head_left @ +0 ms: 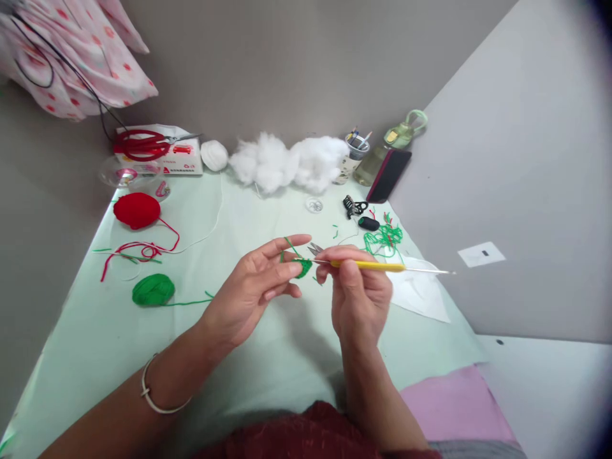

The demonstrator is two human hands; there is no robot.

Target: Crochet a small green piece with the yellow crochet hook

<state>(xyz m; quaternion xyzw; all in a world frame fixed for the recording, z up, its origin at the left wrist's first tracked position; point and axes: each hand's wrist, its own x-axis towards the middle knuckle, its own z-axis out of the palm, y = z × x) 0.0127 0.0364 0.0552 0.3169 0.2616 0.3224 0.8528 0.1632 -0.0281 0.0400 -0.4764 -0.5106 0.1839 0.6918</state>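
Pinches a small green piece of crochet (305,268) between thumb and fingers of the left hand (246,284), with a green strand (288,242) across the outstretched index finger and the lower fingers loosely parted. Grips a yellow-handled hook (368,264) like a pen in the right hand (362,287), with fingers curled in around the handle and the metal end at the crochet; too small to tell whether through a loop. Holds both hands above a pale green table (268,363), near small scissors (313,249). Has a green ball of yarn (153,290) and a red ball of yarn (137,210) to the left, white stuffing (268,162) at the back.
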